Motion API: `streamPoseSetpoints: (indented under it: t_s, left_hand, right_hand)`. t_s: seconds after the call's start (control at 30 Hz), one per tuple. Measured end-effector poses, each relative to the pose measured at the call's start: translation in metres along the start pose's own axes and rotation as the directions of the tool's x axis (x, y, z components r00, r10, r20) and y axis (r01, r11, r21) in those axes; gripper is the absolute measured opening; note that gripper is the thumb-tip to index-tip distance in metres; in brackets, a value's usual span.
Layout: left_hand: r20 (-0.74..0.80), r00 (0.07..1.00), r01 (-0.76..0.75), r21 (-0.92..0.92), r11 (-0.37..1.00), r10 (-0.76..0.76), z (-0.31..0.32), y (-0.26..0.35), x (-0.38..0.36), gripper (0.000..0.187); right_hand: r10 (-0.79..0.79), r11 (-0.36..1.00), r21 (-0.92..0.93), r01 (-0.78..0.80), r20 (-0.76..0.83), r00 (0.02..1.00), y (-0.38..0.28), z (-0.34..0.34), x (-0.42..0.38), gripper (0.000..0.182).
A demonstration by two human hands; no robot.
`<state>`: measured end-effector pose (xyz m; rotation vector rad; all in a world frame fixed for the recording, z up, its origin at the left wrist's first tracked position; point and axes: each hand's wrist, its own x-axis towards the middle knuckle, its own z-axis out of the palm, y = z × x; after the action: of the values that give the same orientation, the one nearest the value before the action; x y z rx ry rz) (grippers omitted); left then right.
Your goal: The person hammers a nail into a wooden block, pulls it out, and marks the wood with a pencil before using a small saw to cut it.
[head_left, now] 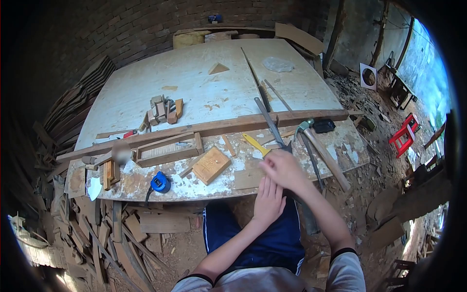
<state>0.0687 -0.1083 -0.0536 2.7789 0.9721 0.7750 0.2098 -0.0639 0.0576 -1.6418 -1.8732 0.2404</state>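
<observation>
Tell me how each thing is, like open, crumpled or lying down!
Bare left hand: open, fingers stretched.
Bare right hand: fingers bent, by the left fingertips.
Flat yellow handle: partly hidden; can't tell if held.
Wooden-handled hammer: lying down, unheld.
Blue rounded tape measure: set down, unheld.
Long rectangular wooden frame: open on top.
Rectangular brown wooden block: lying flat.
Clear plastic: crumpled.

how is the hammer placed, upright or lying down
Lying down: the hammer stretches out on the table with its head by the long wooden beam and its handle end past the near edge.
</observation>
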Motion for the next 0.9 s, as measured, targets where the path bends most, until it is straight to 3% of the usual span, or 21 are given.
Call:
streamPoseSetpoints:
  t_s: [0.1, 0.13, 0.33, 0.4, 0.47, 0.6, 0.73, 0.77, 0.83, 0.87, 0.9]
  left_hand:
    - [0.029, 0.999, -0.029, -0.017, 0.999, 0.029, 0.007, -0.004, -0.005, 0.062]
    - [0.016, 0.999, -0.029, -0.013, 0.999, 0.029, 0.007, -0.005, -0.005, 0.061]
    - [-0.054, 0.998, -0.019, -0.041, 0.999, 0.017, 0.005, -0.003, -0.003, 0.056]
    - [-0.088, 0.996, -0.032, -0.095, 0.995, 0.023, 0.003, -0.005, -0.004, 0.055]
    - [-0.119, 0.993, -0.059, -0.281, 0.958, 0.026, -0.021, -0.007, 0.002, 0.05]
    - [-0.162, 0.987, -0.117, -0.623, 0.773, 0.018, -0.061, -0.027, -0.001, 0.038]
    - [-0.338, 0.935, -0.119, -0.582, 0.804, -0.106, -0.074, -0.042, -0.016, 0.026]
    - [-0.347, 0.917, -0.052, -0.589, 0.806, -0.195, -0.077, -0.045, -0.022, 0.032]
    - [-0.411, 0.879, 0.064, -0.397, 0.916, -0.24, -0.089, -0.058, -0.023, 0.042]
    - [-0.352, 0.901, 0.117, -0.368, 0.922, -0.254, -0.092, -0.068, -0.022, 0.069]
    - [-0.305, 0.915, 0.14, -0.372, 0.918, -0.263, -0.097, -0.07, -0.019, 0.077]
  right_hand:
    - [-0.125, 0.983, -0.131, 0.13, 0.047, 0.991, -0.012, 0.032, 0.007, 0.038]
    - [-0.151, 0.981, -0.126, 0.149, -0.007, 0.988, -0.013, 0.041, 0.012, 0.045]
    - [-0.149, 0.989, -0.006, 0.15, 0.104, 0.983, -0.007, 0.039, 0.02, 0.046]
    - [-0.16, 0.987, 0.026, 0.158, 0.095, 0.982, -0.006, 0.04, 0.019, 0.045]
    - [-0.172, 0.984, 0.05, 0.169, 0.076, 0.982, -0.003, 0.041, 0.02, 0.045]
    - [-0.172, 0.983, 0.082, 0.167, 0.064, 0.983, 0.004, 0.05, 0.015, 0.04]
    - [-0.23, 0.97, 0.092, 0.227, 0.033, 0.973, -0.001, 0.057, 0.01, 0.036]
    - [-0.221, 0.972, 0.084, 0.219, 0.017, 0.975, -0.001, 0.059, 0.008, 0.036]
    - [-0.204, 0.976, 0.071, 0.204, -0.018, 0.979, 0.0, 0.063, 0.006, 0.035]
    - [-0.201, 0.978, 0.053, 0.202, -0.032, 0.979, -0.001, 0.064, 0.004, 0.034]
    - [-0.199, 0.979, 0.035, 0.201, -0.044, 0.979, -0.002, 0.065, 0.003, 0.034]
